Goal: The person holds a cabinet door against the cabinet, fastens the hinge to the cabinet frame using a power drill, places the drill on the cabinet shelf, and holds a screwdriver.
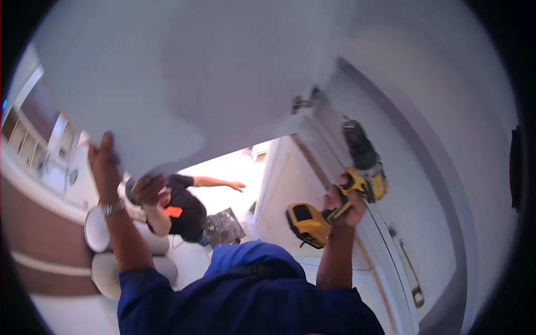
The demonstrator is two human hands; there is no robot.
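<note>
In my right hand (347,207) is a yellow and black cordless drill (365,178), its chuck pointing up and its battery below my wrist side. My left hand (106,167) grips the edge of a large white cabinet door (223,72) at its lower left corner; part of its fingers is hidden. Metal hinges (301,104) sit at the door's right edge, close to the cabinet frame. The drill's tip is to the right of these hinges and apart from them. A co-worker's hand (149,190) is also at the door's lower edge.
A co-worker (187,206) in a dark shirt stands beneath the door, one arm stretched out. The white cabinet wall (441,111) rises on the right. Rounded pale cushions or stools (106,273) stand lower left. Shelves (25,142) are at the far left.
</note>
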